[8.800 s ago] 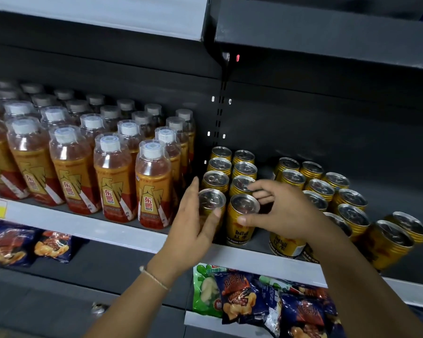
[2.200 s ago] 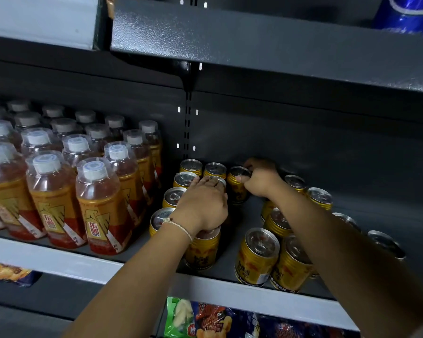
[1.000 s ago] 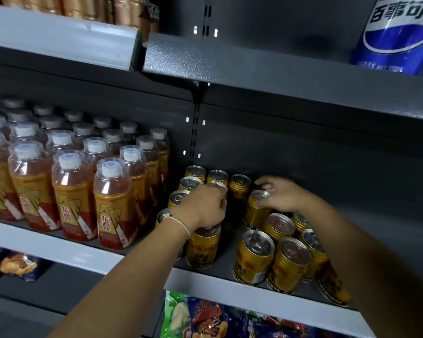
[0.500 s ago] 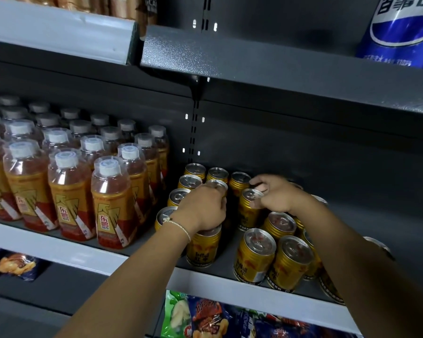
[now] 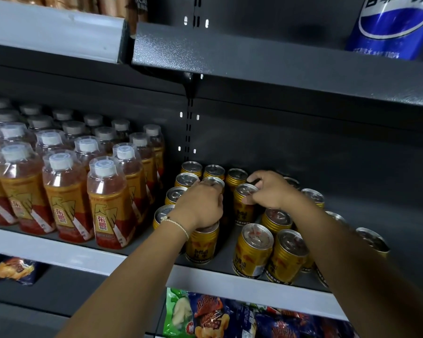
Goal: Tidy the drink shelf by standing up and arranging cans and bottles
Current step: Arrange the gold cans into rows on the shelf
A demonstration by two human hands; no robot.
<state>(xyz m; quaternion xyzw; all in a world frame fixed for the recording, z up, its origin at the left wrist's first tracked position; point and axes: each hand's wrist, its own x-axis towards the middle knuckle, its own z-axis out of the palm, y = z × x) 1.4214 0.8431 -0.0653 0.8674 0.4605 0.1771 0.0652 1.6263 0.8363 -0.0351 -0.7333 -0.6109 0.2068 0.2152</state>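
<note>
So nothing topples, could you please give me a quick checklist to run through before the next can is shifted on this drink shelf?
1. Right hand grips the gold can with the silver lid: ok.
2. That can upright: ok.
3. Left hand is on a can in the second column: ok; grip itself hidden: cannot tell.
4. Orange plastic bottles with white caps upright: ok.
5. Cans on the right in straight rows: not ok, loosely clustered.
6. Far-right gold can upright: cannot tell, arm covers it.
</note>
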